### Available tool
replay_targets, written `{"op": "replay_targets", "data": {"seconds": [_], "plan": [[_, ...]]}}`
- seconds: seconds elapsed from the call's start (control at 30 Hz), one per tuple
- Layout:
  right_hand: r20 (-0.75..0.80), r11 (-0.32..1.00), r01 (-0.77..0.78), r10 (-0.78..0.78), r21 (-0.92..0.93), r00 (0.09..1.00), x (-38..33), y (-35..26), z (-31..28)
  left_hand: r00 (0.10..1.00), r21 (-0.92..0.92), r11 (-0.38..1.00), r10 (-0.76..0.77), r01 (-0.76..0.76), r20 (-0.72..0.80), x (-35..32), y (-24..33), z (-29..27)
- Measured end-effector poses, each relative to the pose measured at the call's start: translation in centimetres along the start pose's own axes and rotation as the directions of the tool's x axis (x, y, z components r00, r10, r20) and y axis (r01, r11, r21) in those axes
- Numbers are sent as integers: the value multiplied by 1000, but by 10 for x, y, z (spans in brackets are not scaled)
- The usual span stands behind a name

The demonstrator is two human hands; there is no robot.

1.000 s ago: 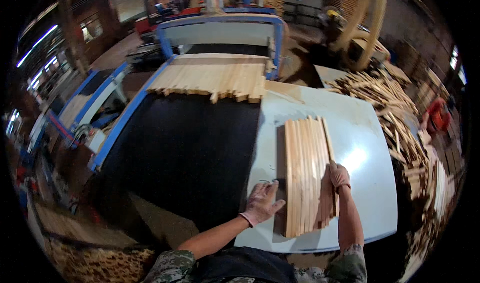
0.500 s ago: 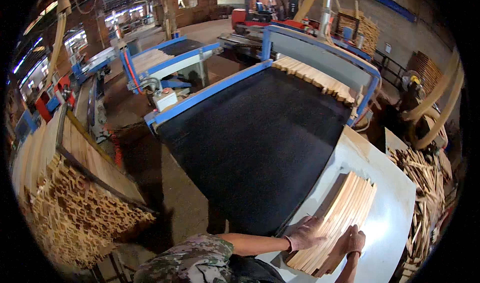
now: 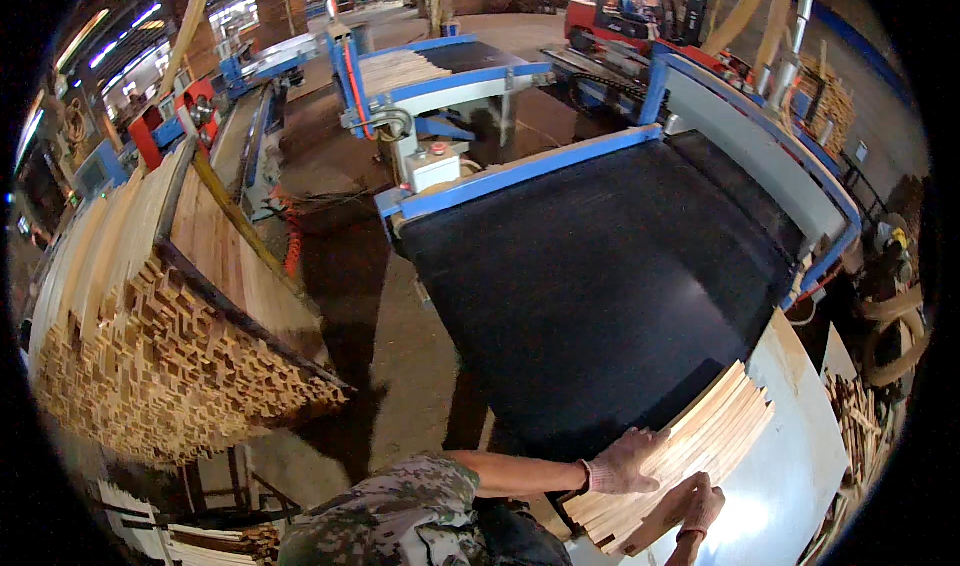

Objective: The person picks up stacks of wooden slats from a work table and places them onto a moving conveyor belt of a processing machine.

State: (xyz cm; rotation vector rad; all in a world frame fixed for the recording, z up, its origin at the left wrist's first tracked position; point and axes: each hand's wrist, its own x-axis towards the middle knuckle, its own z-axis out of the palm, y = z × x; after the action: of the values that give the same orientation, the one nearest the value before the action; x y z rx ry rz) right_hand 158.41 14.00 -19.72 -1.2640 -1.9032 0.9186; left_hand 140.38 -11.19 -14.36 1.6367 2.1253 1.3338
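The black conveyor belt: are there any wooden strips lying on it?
No, the black conveyor belt is bare; the bundle of wooden strips lies beside it on the pale table under both gloved hands.
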Motion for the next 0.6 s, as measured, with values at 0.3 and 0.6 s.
{"op": "replay_targets", "data": {"seconds": [0.3, 0.6], "plan": [[223, 999, -33, 24, 37, 975, -61, -170, 127, 996, 240, 971, 4, 18, -91, -19, -96, -150], [358, 942, 4, -130, 334, 925, -78, -276, 267, 953, 682, 708, -299, 182, 56, -6, -156, -329]]}}
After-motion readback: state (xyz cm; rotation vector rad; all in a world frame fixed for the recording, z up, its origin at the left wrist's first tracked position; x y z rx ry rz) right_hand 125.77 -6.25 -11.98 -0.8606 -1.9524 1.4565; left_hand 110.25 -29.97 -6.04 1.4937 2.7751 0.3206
